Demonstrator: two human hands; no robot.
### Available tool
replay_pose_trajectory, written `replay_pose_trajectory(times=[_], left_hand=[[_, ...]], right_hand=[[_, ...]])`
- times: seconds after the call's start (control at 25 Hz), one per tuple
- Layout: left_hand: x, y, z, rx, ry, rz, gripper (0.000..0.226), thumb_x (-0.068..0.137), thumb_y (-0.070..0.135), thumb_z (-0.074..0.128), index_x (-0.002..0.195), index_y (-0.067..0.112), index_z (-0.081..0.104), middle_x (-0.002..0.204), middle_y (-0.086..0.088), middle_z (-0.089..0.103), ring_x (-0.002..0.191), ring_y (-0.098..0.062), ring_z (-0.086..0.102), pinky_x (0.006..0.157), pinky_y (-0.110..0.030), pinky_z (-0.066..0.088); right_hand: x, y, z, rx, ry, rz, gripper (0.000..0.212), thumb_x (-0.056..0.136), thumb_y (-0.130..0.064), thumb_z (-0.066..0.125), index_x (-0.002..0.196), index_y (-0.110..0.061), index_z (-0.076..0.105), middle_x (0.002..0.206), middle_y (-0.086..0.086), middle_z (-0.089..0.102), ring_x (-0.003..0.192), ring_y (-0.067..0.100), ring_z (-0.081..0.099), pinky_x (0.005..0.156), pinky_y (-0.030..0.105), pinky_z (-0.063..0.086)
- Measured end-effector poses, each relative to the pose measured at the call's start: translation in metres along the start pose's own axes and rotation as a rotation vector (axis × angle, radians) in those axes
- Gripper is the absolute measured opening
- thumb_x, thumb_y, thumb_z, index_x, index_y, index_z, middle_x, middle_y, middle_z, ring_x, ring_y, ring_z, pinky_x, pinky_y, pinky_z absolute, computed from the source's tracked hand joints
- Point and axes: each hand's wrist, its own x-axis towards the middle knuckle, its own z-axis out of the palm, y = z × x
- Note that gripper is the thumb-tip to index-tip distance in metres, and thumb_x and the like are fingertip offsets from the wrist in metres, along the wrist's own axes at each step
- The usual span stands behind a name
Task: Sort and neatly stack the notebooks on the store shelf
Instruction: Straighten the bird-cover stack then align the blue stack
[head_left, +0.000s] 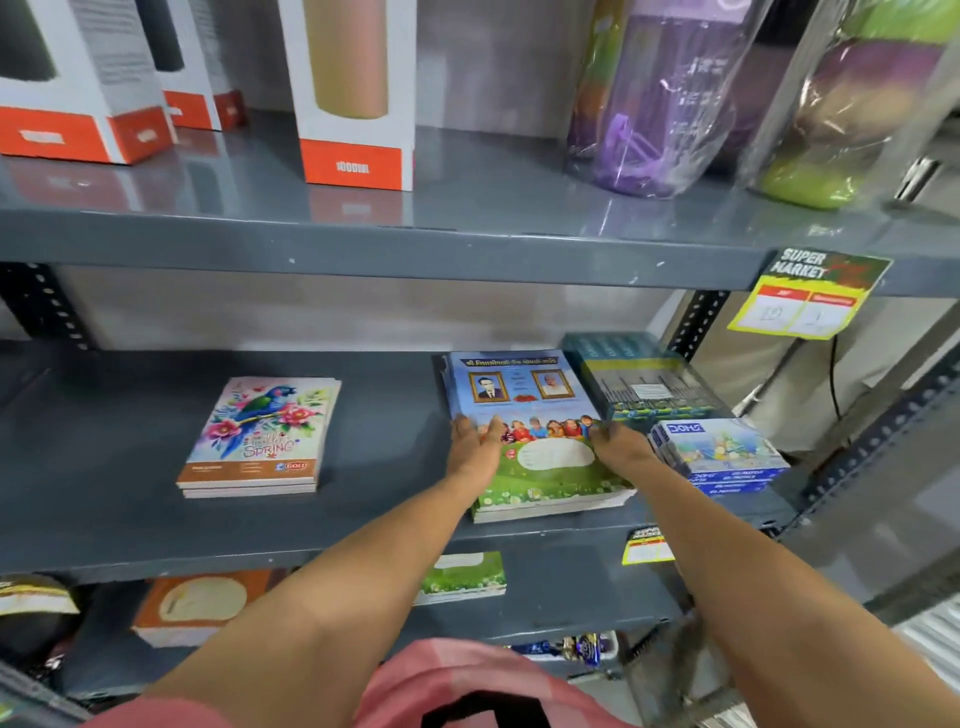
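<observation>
Left hand (475, 444) and right hand (618, 444), fingers spread, press flat on stack of thin blue-green paper-cover notebooks (530, 441) on grey metal shelf (130, 467); covers likely floppy, slippery, best squared by side edges

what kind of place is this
Most likely a shop aisle selling stationery and housewares. A yellow "Super Market" price tag hangs on the grey metal shelf, boxed bottles stand above, and stacked notebooks with a parrot cover lie below.
</observation>
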Motion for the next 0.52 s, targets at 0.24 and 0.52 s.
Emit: replay_pose_trajectory(times=[0.24, 0.52], left_hand=[[-0.003, -0.003, 0.004, -0.123, 0.071, 0.025, 0.059, 0.099, 0.035, 0.040, 0.151, 0.014, 0.020, 0.158, -0.004, 0.027, 0.140, -0.027, 0.036, 0.109, -0.034, 0.033], [-0.002, -0.020, -0.034, -0.135, 0.091, 0.032, 0.049, 0.098, 0.015, 0.044, 0.146, 0.015, 0.032, 0.148, -0.006, 0.042, 0.133, -0.027, 0.044, 0.106, -0.034, 0.037]], right_hand=[[-0.003, 0.010, 0.009, 0.245, -0.031, -0.010, 0.053, 0.099, -0.039, 0.039, 0.142, -0.007, 0.039, 0.142, 0.025, 0.047, 0.132, 0.039, 0.043, 0.107, 0.040, 0.035], [-0.023, -0.014, 0.029, 0.224, 0.005, -0.087, 0.049, 0.099, -0.041, 0.039, 0.128, -0.004, 0.050, 0.123, 0.024, 0.061, 0.115, 0.039, 0.056, 0.093, 0.038, 0.045]])
